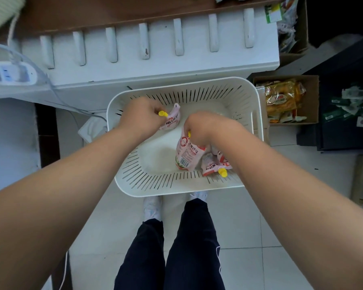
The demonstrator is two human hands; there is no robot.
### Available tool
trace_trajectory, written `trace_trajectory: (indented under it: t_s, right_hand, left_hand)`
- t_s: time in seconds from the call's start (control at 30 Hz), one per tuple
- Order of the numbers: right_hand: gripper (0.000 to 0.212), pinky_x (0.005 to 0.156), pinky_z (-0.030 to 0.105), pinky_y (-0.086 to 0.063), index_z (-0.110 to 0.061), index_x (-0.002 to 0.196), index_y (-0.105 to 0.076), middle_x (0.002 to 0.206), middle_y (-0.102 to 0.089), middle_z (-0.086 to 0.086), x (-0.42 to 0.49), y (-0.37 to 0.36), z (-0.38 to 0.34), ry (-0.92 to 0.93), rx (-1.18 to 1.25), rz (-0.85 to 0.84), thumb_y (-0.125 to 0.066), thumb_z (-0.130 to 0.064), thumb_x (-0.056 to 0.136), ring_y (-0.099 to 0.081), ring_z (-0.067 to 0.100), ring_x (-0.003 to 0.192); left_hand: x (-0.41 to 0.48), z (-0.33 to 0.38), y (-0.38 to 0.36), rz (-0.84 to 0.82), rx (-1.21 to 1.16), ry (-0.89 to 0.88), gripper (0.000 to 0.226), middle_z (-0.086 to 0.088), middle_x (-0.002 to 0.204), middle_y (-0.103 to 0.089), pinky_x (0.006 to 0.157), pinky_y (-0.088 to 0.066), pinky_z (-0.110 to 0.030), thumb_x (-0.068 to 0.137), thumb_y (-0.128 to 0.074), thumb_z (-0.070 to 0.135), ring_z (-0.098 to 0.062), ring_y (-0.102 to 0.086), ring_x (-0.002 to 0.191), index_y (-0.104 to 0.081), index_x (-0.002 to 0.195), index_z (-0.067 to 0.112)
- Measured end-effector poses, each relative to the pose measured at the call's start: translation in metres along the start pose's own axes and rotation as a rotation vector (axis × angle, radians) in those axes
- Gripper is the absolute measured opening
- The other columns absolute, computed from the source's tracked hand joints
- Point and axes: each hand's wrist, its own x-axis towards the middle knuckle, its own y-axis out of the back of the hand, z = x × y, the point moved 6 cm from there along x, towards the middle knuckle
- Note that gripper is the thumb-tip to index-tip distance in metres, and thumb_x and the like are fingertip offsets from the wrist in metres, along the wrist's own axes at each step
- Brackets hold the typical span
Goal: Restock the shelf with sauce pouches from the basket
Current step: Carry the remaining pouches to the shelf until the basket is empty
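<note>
Nearest the camera were the person's dark trousers (172,248) and white shoes (153,208), standing on a pale tiled floor (249,227). Just beyond the toes sat a white slotted basket (147,181), w/ both bare forearms reaching down into it.

At the basket's near right corner lay two pink sauce pouches (210,164), one w/ a yellow cap (223,172) pointing toward the near wall; they were partly under the right forearm. The right hand (199,128) was clenched on the top of another pink pouch (188,153), barcode side up, which hung from the grip w/ its lower end close to the lying ones. Whether it touched the basket floor couldn't be told.

Farther in, at the left, the left hand (143,116) was closed on the yellow spout (162,114) of a 4th pouch (172,120), its body tilted toward the middle of the basket.

Right of the basket stood a cardboard box (310,97) of yellow snack packs (281,99). Past the basket ran the white shelf (155,68) w/ raised dividers (144,40); a white power strip (11,72) lay at far left.
</note>
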Motion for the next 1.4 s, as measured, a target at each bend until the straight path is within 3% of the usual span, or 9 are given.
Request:
trace_trajectory:
  t_s: [0.1,0.27,0.43,0.6,0.73,1.0,1.2,1.3,1.4]
  right_hand:
    - [0.043,0.059,0.029,-0.052,-0.017,0.116,-0.075,0.1,-0.073,0.004,0.002,0.002,-0.018,0.12,-0.163,-0.122,-0.067,-0.002,0.077,-0.068,0.023,0.087]
    - [0.047,0.047,0.017,-0.031,-0.023,0.138,-0.063,0.116,-0.071,-0.001,0.005,0.023,-0.041,0.299,-0.37,-0.184,-0.061,-0.004,0.095,-0.045,0.001,0.057]
    - [0.033,0.074,0.026,-0.046,-0.021,0.127,-0.07,0.073,-0.066,-0.011,0.015,0.029,-0.036,0.35,-0.346,-0.226,-0.067,-0.014,0.095,-0.062,0.011,0.082]
    - [0.021,0.051,0.027,-0.03,-0.012,0.094,-0.069,0.068,-0.052,-0.001,0.009,0.02,-0.023,0.354,-0.317,-0.026,-0.058,-0.029,0.097,-0.053,0.025,0.071]
    - [0.034,0.063,0.035,-0.034,-0.01,0.098,-0.053,0.075,-0.043,0.003,-0.007,0.006,-0.019,0.281,-0.25,0.095,-0.046,-0.042,0.105,-0.049,0.031,0.075]
    - [0.018,0.05,0.032,-0.028,-0.011,0.088,-0.042,0.064,-0.035,0.0,-0.069,0.025,-0.006,0.035,-0.093,0.264,-0.051,-0.021,0.1,-0.047,0.03,0.069]
    - [0.024,0.06,0.038,-0.038,-0.009,0.11,-0.046,0.082,-0.048,0.006,-0.206,0.075,-0.036,-0.148,-0.108,0.519,-0.054,0.001,0.09,-0.05,0.028,0.077]
    - [0.014,0.054,0.037,-0.034,-0.012,0.1,-0.043,0.071,-0.038,0.002,-0.291,0.093,-0.062,-0.229,-0.308,0.656,-0.037,-0.002,0.091,-0.048,0.028,0.071]
    - [0.03,0.042,0.028,-0.019,-0.016,0.084,-0.037,0.059,-0.026,-0.004,-0.387,0.106,-0.091,-0.359,-0.455,0.798,-0.066,-0.019,0.092,-0.037,0.022,0.053]
  left_hand:
    - [-0.001,-0.006,-0.005,-0.024,0.027,-0.012,0.012,-0.007,0.071,-0.071,0.061,-0.049,-0.036,0.075,-0.066,0.016,-0.03,-0.065,0.075,-0.077,0.079,0.015]
    - [0.004,-0.007,0.001,-0.017,0.092,-0.069,0.011,-0.003,0.08,-0.073,0.068,-0.055,-0.043,0.081,-0.068,0.024,-0.027,-0.065,0.079,-0.077,0.085,0.019]
    - [0.012,-0.011,0.006,-0.024,0.137,-0.091,0.014,0.0,0.085,-0.073,0.07,-0.054,-0.037,0.082,-0.067,0.024,-0.026,-0.064,0.083,-0.076,0.092,0.024]
    - [0.014,-0.013,0.004,-0.063,0.19,-0.153,0.01,-0.001,0.081,-0.071,0.068,-0.054,-0.039,0.084,-0.062,0.023,-0.029,-0.063,0.081,-0.071,0.088,0.022]
    - [0.005,-0.011,0.001,-0.091,0.263,-0.218,0.011,-0.006,0.075,-0.068,0.065,-0.054,-0.042,0.082,-0.059,0.019,-0.032,-0.061,0.075,-0.07,0.084,0.018]
    - [-0.04,0.03,0.034,-0.032,0.266,-0.322,0.012,-0.006,0.065,-0.061,0.057,-0.044,-0.036,0.08,-0.064,0.019,-0.03,-0.057,0.067,-0.068,0.072,0.011]
    - [-0.114,0.102,0.111,0.049,0.275,-0.541,0.016,-0.007,0.077,-0.069,0.067,-0.051,-0.039,0.079,-0.063,0.026,-0.033,-0.064,0.079,-0.073,0.084,0.015]
    - [-0.168,0.144,0.164,0.101,0.29,-0.702,0.03,-0.004,0.077,-0.069,0.068,-0.054,-0.043,0.077,-0.054,0.038,-0.03,-0.065,0.077,-0.074,0.086,0.017]
    - [-0.229,0.193,0.218,0.134,0.299,-0.894,0.021,-0.004,0.073,-0.067,0.065,-0.054,-0.044,0.079,-0.063,0.031,-0.029,-0.064,0.071,-0.073,0.084,0.013]
